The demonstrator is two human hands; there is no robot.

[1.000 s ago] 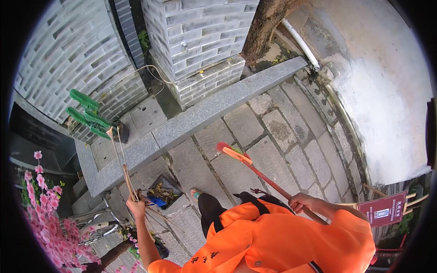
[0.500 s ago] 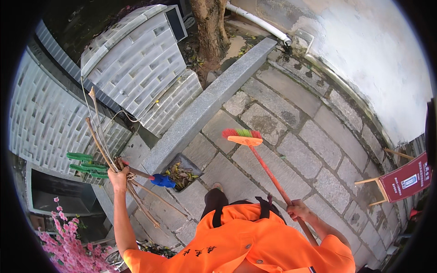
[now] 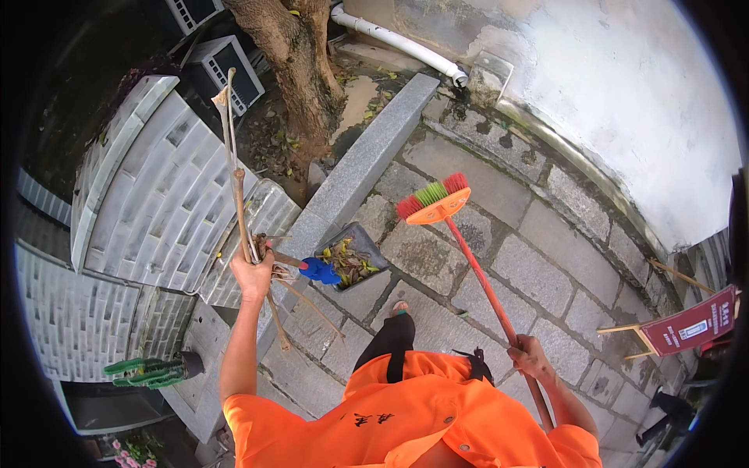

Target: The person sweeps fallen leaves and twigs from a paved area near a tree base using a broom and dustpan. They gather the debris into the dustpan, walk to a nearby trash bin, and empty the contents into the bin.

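Note:
My left hand [image 3: 253,278] is closed around a bundle of dry sticks [image 3: 239,187], long and pale brown, some pointing up and others trailing down. The same fist also grips the wooden handle of a dustpan [image 3: 376,251]. That dark pan has a blue socket [image 3: 318,271] and carries dry leaves [image 3: 348,262]. In my right hand [image 3: 530,357] is a broom [image 3: 485,282] with a red shaft, held partway along it. Its orange head [image 3: 438,207] points away from me, and its red and green bristles face forward, above the paving by the look of it.
A stone curb [image 3: 367,144] runs past a tree [image 3: 300,74] and a grey brick wall [image 3: 168,183]. Left of me stands a potted cactus [image 3: 148,373]. A white wall [image 3: 616,101] with a drainpipe [image 3: 402,48] lies ahead right; a red sign [image 3: 690,321] stands at right.
I have stepped forward along the paving. The sticks stand more upright, the dustpan appears farther ahead and to the right, and the broom head has swung up and tilted.

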